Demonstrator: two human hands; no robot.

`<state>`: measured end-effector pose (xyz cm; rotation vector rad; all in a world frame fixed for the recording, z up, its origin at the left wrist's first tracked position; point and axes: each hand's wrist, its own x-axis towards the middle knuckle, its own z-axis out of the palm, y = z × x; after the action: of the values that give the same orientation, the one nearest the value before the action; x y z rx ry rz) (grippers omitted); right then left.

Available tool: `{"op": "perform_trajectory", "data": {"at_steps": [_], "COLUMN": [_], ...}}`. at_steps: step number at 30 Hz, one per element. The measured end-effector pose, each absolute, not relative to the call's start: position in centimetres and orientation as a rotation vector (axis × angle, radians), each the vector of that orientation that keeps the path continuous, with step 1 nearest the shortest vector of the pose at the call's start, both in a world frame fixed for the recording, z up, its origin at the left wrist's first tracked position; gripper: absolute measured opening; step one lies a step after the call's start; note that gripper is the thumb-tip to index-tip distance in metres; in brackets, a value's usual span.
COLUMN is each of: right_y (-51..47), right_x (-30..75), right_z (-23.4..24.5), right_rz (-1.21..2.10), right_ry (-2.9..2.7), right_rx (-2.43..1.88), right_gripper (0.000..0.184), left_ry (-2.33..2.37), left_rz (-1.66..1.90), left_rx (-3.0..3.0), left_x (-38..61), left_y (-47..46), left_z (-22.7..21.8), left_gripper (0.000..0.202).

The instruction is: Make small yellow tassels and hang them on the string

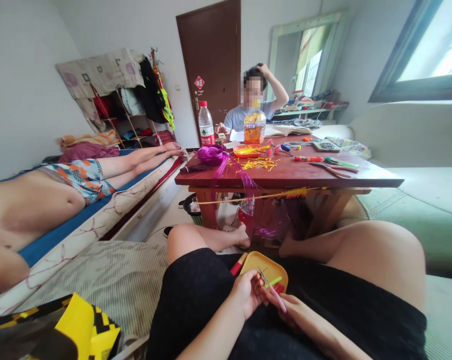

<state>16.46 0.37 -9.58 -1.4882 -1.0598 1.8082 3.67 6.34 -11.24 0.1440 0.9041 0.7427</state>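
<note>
I see both hands over the lap, just in front of a yellow tray (261, 264) resting on the black shorts. The left hand (248, 295) is curled, its fingers pressed together around something small and reddish (too blurred to identify). The right hand (299, 312) pinches a pink tool (276, 295), whose thin metal tip angles up toward the tray. Beyond the tray stands a red table (286, 175), with a second person seated behind it.

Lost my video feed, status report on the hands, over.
Left hand pinching small piece. Right hand holding pink-handled tool. Both over yellow tray on lap. Nothing in the way.
</note>
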Motion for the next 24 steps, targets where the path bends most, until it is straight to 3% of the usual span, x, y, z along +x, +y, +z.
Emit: {"op": "perform_trajectory", "data": {"at_steps": [9,12,16,24], "right_y": [0.5,1.7,5.2,9.7], "right_x": [16.1,17.5,19.1,16.2], "right_z": [-10.3,-8.8,-7.6,-9.3], "right_rz": [1.676,1.462,0.999,0.598], "right_ry": [-1.210,-1.420,-1.800,-2.348], "right_rx": [-1.719,-1.822,-1.981,-2.007], "right_gripper": [0.049,0.044,0.020,0.027], "left_ry": [1.040,0.989,0.849,0.667], "left_rz": [0.782,0.832,0.938,0.972], "left_rx": [0.196,0.235,0.293,0.349], "left_x": [4.5,3.5,1.3,-0.1], "left_y": [7.3,7.2,6.7,4.9], "left_z": [-12.1,-10.7,-7.3,-3.5], "left_gripper": [0.023,0.020,0.027,0.025]}}
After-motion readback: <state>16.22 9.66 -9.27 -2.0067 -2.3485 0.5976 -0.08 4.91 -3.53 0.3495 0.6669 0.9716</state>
